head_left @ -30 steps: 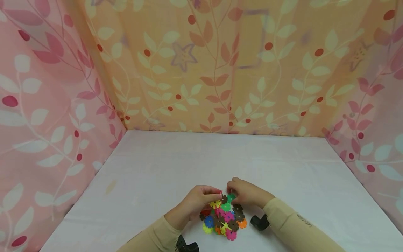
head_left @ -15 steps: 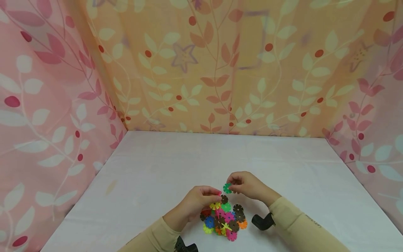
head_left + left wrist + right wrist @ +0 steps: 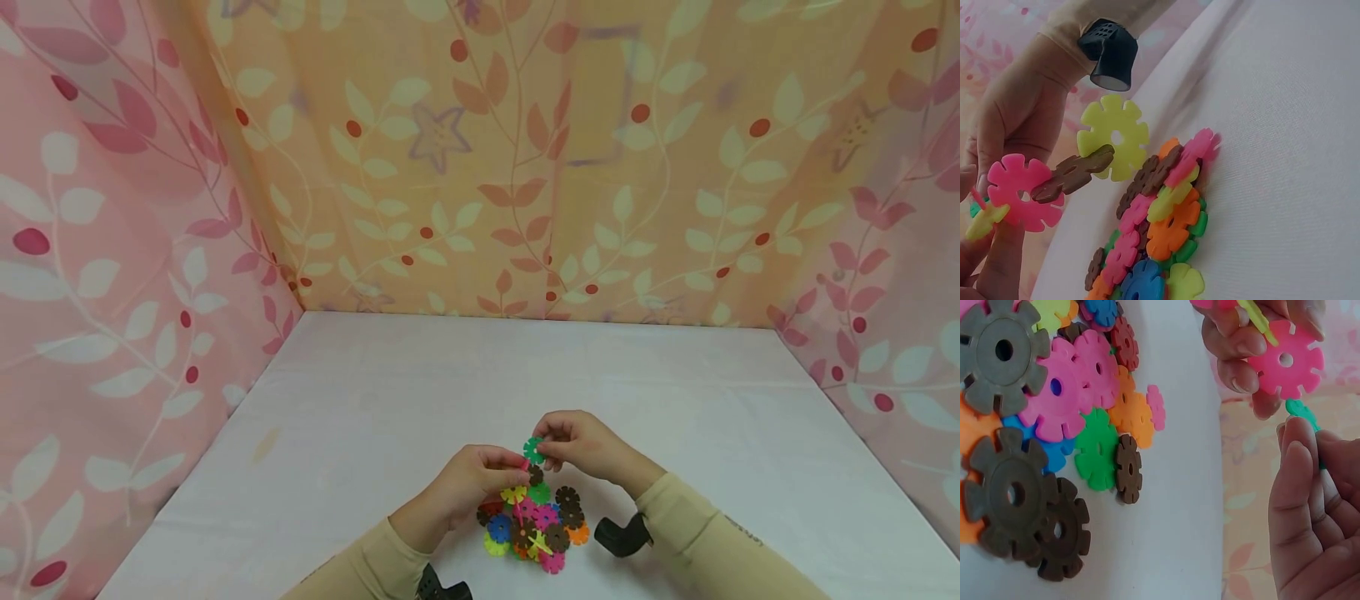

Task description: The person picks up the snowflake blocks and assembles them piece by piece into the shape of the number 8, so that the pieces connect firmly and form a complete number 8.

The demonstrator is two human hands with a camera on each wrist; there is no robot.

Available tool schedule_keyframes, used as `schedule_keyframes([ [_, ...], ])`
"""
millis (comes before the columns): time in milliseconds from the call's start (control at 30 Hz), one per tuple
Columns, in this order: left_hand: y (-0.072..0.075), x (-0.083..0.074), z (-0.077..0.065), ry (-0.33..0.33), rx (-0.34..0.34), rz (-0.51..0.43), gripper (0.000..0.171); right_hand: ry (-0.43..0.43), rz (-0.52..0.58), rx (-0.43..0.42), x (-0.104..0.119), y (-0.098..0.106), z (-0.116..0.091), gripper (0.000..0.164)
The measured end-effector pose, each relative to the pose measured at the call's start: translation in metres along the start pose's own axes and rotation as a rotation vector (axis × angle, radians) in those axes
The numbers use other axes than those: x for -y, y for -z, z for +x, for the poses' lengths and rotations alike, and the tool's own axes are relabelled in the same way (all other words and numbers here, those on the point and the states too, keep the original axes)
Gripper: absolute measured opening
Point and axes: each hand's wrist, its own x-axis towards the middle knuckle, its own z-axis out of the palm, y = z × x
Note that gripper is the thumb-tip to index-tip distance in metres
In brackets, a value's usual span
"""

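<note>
My left hand (image 3: 474, 479) pinches a joined chain of notched flower-shaped plastic discs over the pile's left side. The left wrist view shows a yellow disc (image 3: 1124, 122), brown disc (image 3: 1072, 176), pink disc (image 3: 1013, 172) and small yellow disc (image 3: 984, 224) linked in it. At the chain's end is another pink disc (image 3: 1300, 369), between the left fingers. My right hand (image 3: 592, 447) pinches a green disc (image 3: 533, 451) by its edge, right at that end pink disc. Below both hands lies the pile of loose discs (image 3: 545, 515) in several colours.
A white cloth covers the table (image 3: 375, 392). Each wrist carries a black camera, the right one (image 3: 622, 535) close beside the pile. Floral curtains stand behind (image 3: 517, 167) and on both sides.
My right hand has lifted the green disc off the far side of the pile and brought it left to the pink disc. The left hand has barely moved.
</note>
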Motion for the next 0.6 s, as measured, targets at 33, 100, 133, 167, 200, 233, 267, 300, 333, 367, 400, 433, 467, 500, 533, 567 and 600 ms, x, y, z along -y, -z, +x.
schedule_keyframes([
  [33, 0.0000, 0.0000, 0.0000, -0.002, 0.001, -0.001, 0.030, -0.001, 0.012, 0.001, -0.0005, -0.0003, 0.0001, 0.008],
  [100, -0.0002, 0.0001, -0.0002, -0.006, 0.003, -0.004, 0.029, 0.000, 0.017, 0.008, -0.0010, -0.0009, 0.0003, 0.007],
  [133, -0.0002, 0.0005, -0.0002, -0.009, 0.004, 0.003, 0.029, 0.000, 0.024, 0.017, -0.0011, -0.0012, 0.0003, 0.007],
  [167, -0.0003, 0.0005, -0.0002, -0.011, 0.008, 0.009, 0.029, 0.000, 0.026, 0.026, -0.0011, -0.0014, 0.0002, 0.007],
  [200, -0.0004, 0.0009, -0.0001, -0.015, 0.011, 0.016, 0.029, 0.001, 0.026, 0.032, -0.0011, -0.0017, -0.0001, 0.007],
  [233, -0.0005, 0.0011, 0.0001, -0.017, 0.015, 0.021, 0.029, 0.003, 0.025, 0.038, -0.0009, -0.0018, -0.0003, 0.006],
  [267, -0.0005, 0.0011, 0.0002, -0.021, 0.018, 0.025, 0.028, 0.008, 0.017, 0.038, -0.0005, -0.0019, -0.0006, 0.006],
  [300, -0.0006, 0.0011, 0.0004, -0.026, 0.019, 0.031, 0.028, 0.013, 0.010, 0.035, 0.0001, -0.0020, -0.0009, 0.006],
  [333, -0.0008, 0.0008, 0.0007, -0.031, 0.018, 0.034, 0.029, 0.019, 0.003, 0.026, 0.0007, -0.0020, -0.0011, 0.006],
  [367, -0.0009, 0.0002, 0.0009, -0.034, 0.019, 0.028, 0.029, 0.024, -0.010, 0.011, 0.0013, -0.0020, -0.0012, 0.006],
  [400, -0.0010, -0.0004, 0.0011, -0.037, 0.020, 0.024, 0.029, 0.028, -0.021, -0.004, 0.0020, -0.0019, -0.0013, 0.006],
  [433, -0.0011, -0.0014, 0.0013, -0.036, 0.018, 0.017, 0.030, 0.030, -0.030, -0.020, 0.0025, -0.0017, -0.0012, 0.006],
  [467, -0.0013, -0.0025, 0.0013, -0.036, 0.016, 0.013, 0.030, 0.031, -0.040, -0.039, 0.0030, -0.0015, -0.0012, 0.006],
  [500, -0.0015, -0.0034, 0.0014, -0.035, 0.013, 0.012, 0.030, 0.028, -0.048, -0.058, 0.0032, -0.0011, -0.0011, 0.006],
  [533, -0.0015, -0.0041, 0.0015, -0.033, 0.014, 0.011, 0.031, 0.025, -0.051, -0.071, 0.0031, -0.0005, -0.0011, 0.006],
  [567, -0.0014, -0.0043, 0.0016, -0.032, 0.013, 0.011, 0.031, 0.021, -0.056, -0.079, 0.0028, 0.0002, -0.0010, 0.006],
  [600, -0.0014, -0.0045, 0.0016, -0.030, 0.012, 0.013, 0.030, 0.018, -0.051, -0.082, 0.0031, 0.0010, -0.0011, 0.006],
])
